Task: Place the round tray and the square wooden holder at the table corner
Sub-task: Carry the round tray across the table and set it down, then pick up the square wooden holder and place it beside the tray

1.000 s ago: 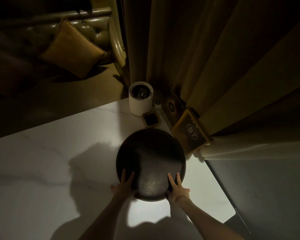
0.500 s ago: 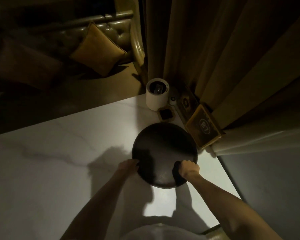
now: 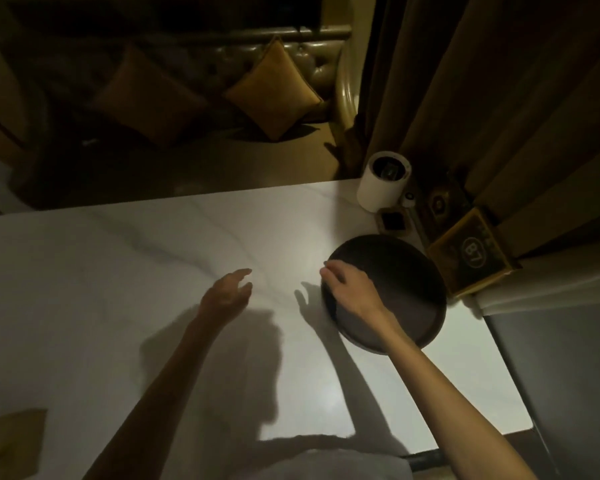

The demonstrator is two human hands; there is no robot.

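Observation:
The round tray (image 3: 406,285), dark with a low rim, lies flat on the white marble table (image 3: 153,271) near its far right corner. My right hand (image 3: 349,291) is on the tray's left rim with its fingers curled over the edge. To the left of the tray, my left hand (image 3: 227,294) hovers over bare tabletop, fingers apart and holding nothing. A small square wooden holder (image 3: 392,220) with a dark centre sits just beyond the tray. A pale wooden piece (image 3: 13,441) shows at the bottom left edge, cut off by the frame.
A white cylinder (image 3: 381,181) stands at the far corner next to the small holder. A framed "B7" sign (image 3: 471,256) leans at the table's right edge against the curtains (image 3: 499,98). A sofa with cushions (image 3: 274,88) lies beyond the far edge.
My left hand has let go of the tray and moved left. The tray has been pushed further right toward the corner, and my right hand has shifted to its left rim.

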